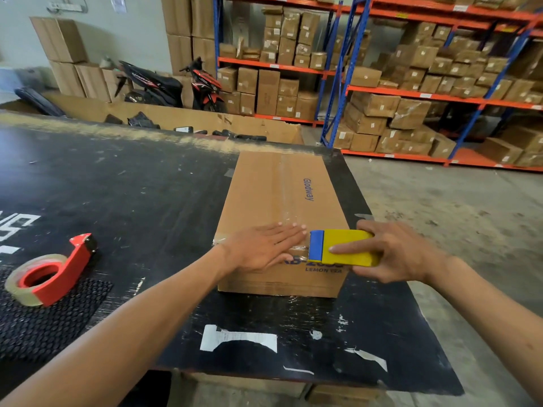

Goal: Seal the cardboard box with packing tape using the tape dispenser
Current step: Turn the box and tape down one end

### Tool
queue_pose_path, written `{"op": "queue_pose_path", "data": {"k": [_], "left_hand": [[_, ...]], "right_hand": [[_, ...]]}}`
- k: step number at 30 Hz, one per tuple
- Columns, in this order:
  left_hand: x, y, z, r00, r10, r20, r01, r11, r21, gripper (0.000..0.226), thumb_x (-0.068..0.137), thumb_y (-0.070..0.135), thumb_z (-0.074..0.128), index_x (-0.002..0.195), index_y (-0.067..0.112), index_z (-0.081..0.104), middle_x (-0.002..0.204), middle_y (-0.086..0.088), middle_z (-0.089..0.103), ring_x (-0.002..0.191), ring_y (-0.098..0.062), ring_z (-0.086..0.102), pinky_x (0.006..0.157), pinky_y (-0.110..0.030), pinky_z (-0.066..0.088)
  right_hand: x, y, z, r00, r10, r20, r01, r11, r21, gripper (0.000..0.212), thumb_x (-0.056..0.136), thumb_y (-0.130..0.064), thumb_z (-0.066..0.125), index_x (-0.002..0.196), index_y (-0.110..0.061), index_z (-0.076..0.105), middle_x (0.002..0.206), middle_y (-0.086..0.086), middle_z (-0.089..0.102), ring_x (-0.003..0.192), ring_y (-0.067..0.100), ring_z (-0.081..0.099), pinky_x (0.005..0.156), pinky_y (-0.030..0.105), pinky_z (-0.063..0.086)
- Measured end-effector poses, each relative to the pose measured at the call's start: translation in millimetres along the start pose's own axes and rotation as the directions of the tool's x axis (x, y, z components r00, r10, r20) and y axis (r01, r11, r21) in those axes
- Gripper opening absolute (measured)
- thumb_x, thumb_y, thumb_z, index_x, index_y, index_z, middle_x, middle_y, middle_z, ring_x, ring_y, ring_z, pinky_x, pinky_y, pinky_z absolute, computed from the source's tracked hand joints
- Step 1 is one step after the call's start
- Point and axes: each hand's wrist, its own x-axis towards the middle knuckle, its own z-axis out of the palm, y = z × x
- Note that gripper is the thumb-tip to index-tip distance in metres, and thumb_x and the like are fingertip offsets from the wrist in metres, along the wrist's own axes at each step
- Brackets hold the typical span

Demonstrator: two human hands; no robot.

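A long brown cardboard box (273, 195) lies on the black table (123, 183), with clear tape running along its top seam. My left hand (261, 248) lies flat, fingers spread, on the near end of the box top, pressing a strip of clear tape. Directly to its right, my right hand (393, 251) grips a yellow and blue tape dispenser (340, 248), whose blue end touches the box top beside my left fingertips.
A red tape dispenser (47, 274) with a roll of brown tape rests on a black dotted mat (47, 324) at the table's left. The table's right edge runs close to the box. Shelves of cartons (411, 83) and a motorbike (170, 83) stand behind.
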Motion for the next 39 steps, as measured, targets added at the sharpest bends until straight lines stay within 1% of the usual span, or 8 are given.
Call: {"op": "queue_pose_path", "data": {"k": [8, 13, 17, 23, 25, 28, 31, 39], "left_hand": [[-5.0, -2.1, -3.2, 1.0, -0.01, -0.02, 0.01, 0.999, -0.035, 0.067, 0.104, 0.049, 0.016, 0.158, 0.013, 0.004, 0.165, -0.002, 0.002, 0.151, -0.013, 0.004, 0.123, -0.028, 0.003], [-6.7, -0.2, -3.2, 0.998, -0.033, -0.05, 0.031, 0.999, -0.041, 0.065, 0.105, 0.05, 0.016, 0.157, 0.014, 0.005, 0.165, -0.002, 0.011, 0.152, -0.016, 0.014, 0.124, -0.035, 0.016], [-6.9, 2.5, -4.6, 0.998, -0.052, -0.028, 0.051, 0.997, -0.058, 0.063, 0.107, 0.049, 0.016, 0.158, 0.016, 0.003, 0.166, -0.002, 0.012, 0.153, -0.018, 0.014, 0.124, -0.039, 0.018], [32.0, 37.1, -36.8, 0.977, -0.196, -0.088, 0.198, 0.98, 0.011, 0.067, 0.104, 0.052, 0.009, 0.149, 0.016, 0.042, 0.144, -0.007, 0.054, 0.133, -0.022, 0.049, 0.119, -0.043, 0.024], [56.7, 55.1, -34.6, 0.941, -0.325, -0.097, 0.316, 0.944, -0.095, 0.065, 0.103, 0.053, 0.007, 0.156, 0.02, 0.027, 0.158, -0.006, 0.037, 0.146, -0.021, 0.032, 0.123, -0.046, 0.015], [71.4, 68.2, -16.6, 0.898, -0.439, -0.005, 0.432, 0.885, -0.171, 0.066, 0.1, 0.056, -0.004, 0.158, 0.027, 0.004, 0.167, 0.002, 0.008, 0.153, -0.014, 0.004, 0.125, -0.045, 0.004], [70.2, 64.7, -13.4, 0.903, -0.428, 0.039, 0.428, 0.887, -0.172, 0.063, 0.102, 0.055, 0.001, 0.159, 0.029, 0.004, 0.167, 0.006, 0.004, 0.153, -0.011, 0.0, 0.125, -0.04, 0.002], [70.2, 66.6, -18.1, 0.904, -0.425, 0.035, 0.426, 0.895, -0.134, 0.069, 0.098, 0.059, -0.003, 0.159, 0.026, 0.005, 0.166, 0.006, 0.004, 0.152, -0.008, -0.001, 0.125, -0.038, 0.001]], "right_hand": [[-4.9, 6.1, 1.4, 1.0, -0.008, 0.001, 0.008, 1.0, 0.013, 0.045, 0.081, -0.06, 0.056, 0.124, -0.052, 0.064, 0.086, -0.012, 0.034, 0.061, 0.005, 0.033, 0.054, 0.01, 0.012], [-34.9, 41.0, -5.9, 1.0, 0.022, -0.012, -0.022, 0.999, 0.025, 0.043, 0.081, -0.061, 0.061, 0.123, -0.055, 0.063, 0.087, -0.001, 0.057, 0.074, 0.015, 0.054, 0.051, 0.025, 0.04], [-55.3, 64.7, -3.7, 0.998, 0.056, 0.002, -0.057, 0.997, 0.055, 0.041, 0.08, -0.058, 0.063, 0.121, -0.05, 0.067, 0.087, 0.0, 0.057, 0.091, 0.013, 0.05, 0.05, 0.028, 0.046], [-55.9, 72.6, 4.2, 1.0, 0.009, -0.016, -0.009, 1.0, 0.029, 0.041, 0.079, -0.058, 0.062, 0.119, -0.051, 0.068, 0.088, 0.004, 0.06, 0.069, 0.021, 0.065, 0.05, 0.023, 0.037], [-57.0, 74.5, 9.3, 0.998, 0.001, -0.065, 0.002, 0.999, 0.035, 0.039, 0.079, -0.058, 0.062, 0.118, -0.053, 0.067, 0.088, 0.005, 0.061, 0.077, 0.029, 0.07, 0.048, 0.024, 0.039], [-61.7, 76.9, 14.4, 0.995, -0.008, -0.098, 0.017, 0.996, 0.091, 0.045, 0.077, -0.054, 0.064, 0.121, -0.053, 0.061, 0.086, 0.004, 0.058, 0.057, 0.02, 0.058, 0.042, 0.028, 0.044], [-67.7, 77.5, 17.9, 0.993, -0.001, -0.117, 0.017, 0.99, 0.139, 0.045, 0.078, -0.052, 0.065, 0.122, -0.055, 0.061, 0.083, -0.001, 0.052, 0.055, 0.012, 0.042, 0.04, 0.03, 0.043], [-98.6, 112.6, 15.4, 0.993, -0.05, -0.105, 0.057, 0.996, 0.071, 0.053, 0.076, -0.05, 0.065, 0.128, -0.055, 0.054, 0.086, 0.003, 0.058, 0.053, 0.022, 0.052, 0.04, 0.029, 0.043]]}}
